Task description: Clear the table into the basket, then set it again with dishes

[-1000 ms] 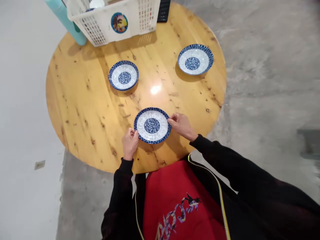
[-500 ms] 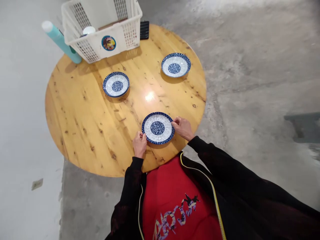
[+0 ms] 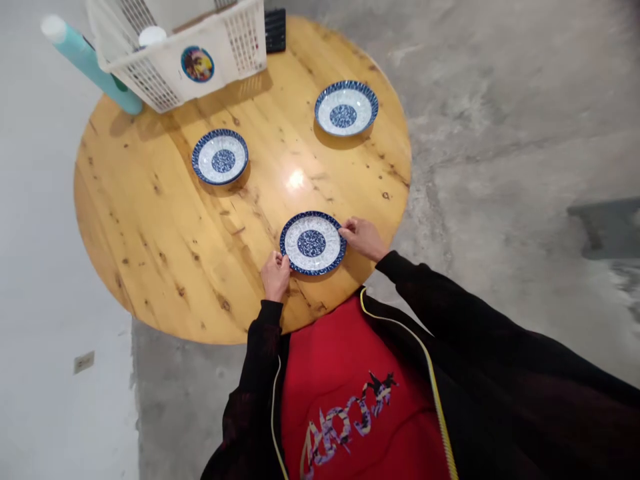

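Observation:
A blue-and-white patterned plate (image 3: 313, 243) lies flat on the round wooden table (image 3: 165, 233) near its front edge. My left hand (image 3: 276, 275) grips the plate's near-left rim and my right hand (image 3: 364, 237) grips its right rim. Two matching plates rest farther back: one (image 3: 220, 157) at centre left and another (image 3: 346, 108) at the back right.
A white plastic basket (image 3: 175, 53) with a round sticker stands at the table's back left, a white cup inside it. A teal bottle (image 3: 85, 60) leans beside it, and a dark object (image 3: 275, 30) lies behind. Concrete floor surrounds the table.
The camera has pulled back and shifted, so the table looks smaller. Both hands stay on the rim of the near plate, which rests in the same spot near the table's front edge.

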`<state>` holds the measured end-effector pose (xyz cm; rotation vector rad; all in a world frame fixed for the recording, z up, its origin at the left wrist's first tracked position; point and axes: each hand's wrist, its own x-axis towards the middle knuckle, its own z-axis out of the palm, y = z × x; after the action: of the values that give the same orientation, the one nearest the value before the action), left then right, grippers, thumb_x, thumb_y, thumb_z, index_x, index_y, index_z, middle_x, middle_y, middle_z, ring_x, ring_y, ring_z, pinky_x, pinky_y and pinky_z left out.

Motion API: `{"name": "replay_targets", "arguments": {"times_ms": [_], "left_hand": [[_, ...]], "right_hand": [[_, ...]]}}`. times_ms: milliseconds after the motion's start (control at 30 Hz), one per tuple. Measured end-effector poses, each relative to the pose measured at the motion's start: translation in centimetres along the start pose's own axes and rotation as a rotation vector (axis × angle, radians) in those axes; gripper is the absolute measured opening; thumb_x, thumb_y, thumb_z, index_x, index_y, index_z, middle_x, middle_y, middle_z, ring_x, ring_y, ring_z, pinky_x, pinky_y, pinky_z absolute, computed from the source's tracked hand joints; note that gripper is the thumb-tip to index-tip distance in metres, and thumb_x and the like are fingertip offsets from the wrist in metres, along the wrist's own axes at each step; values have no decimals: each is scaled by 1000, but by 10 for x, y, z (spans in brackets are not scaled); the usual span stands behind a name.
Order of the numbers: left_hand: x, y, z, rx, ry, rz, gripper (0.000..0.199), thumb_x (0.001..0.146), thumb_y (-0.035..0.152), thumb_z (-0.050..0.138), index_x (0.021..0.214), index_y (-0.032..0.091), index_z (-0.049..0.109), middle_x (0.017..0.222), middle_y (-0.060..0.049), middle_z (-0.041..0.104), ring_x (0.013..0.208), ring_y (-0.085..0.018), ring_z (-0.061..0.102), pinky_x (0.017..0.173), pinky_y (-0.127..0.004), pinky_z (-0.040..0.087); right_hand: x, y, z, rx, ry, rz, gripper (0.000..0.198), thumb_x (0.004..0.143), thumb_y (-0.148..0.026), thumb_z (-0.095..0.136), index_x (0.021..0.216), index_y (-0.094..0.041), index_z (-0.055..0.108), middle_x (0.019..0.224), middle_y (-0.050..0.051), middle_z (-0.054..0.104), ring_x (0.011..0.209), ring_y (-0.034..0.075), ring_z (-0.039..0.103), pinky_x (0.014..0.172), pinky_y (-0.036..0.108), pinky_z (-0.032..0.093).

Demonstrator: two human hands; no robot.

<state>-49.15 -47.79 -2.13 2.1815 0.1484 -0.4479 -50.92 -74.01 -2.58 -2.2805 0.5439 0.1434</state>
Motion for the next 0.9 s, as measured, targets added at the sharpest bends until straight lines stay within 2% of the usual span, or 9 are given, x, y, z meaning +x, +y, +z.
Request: {"name": "replay_targets", "arguments": {"times_ms": [133,367,600,767,900], "left_hand": [[1,-1,0,-52,-16,9,29,96,30,56,70,24,44,63,5,59,64,-16,68,66,-26,45],[-5,-8,2,-55,-23,-57,24,99,38,54,80,24,52,68,3,66,67,-17,72,70,-26,49],[-6,-4,6,50,-55,-43,26,100,37,54,78,24,48,65,1,67,72,-20,74,76,-28,49],[-11,-21,4,-105,-45,-55,24,98,40,54,82,22,54,73,-1,70,65,-18,72,68,-27,51],[-19,-36,-4,-177,-34,-45,25,97,38,52,80,21,54,72,-2,69,61,-16,69,63,-26,51]], "right_hand": [[5,8,-9,137,-97,14,23,88,-27,56,67,-18,60,60,2,61,61,16,57,60,26,40],[3,13,-17,331,-50,118,17,87,-23,61,73,-16,65,65,4,67,58,15,62,56,23,47],[-3,5,-14,283,-89,104,14,87,-21,62,74,-15,65,61,3,65,60,15,63,56,22,48],[-9,10,-19,270,-15,106,13,86,-19,61,76,-14,66,61,3,65,59,16,63,55,23,47],[-26,11,-19,234,-32,125,17,87,-19,58,72,-14,65,59,3,65,54,15,60,53,23,45]]}}
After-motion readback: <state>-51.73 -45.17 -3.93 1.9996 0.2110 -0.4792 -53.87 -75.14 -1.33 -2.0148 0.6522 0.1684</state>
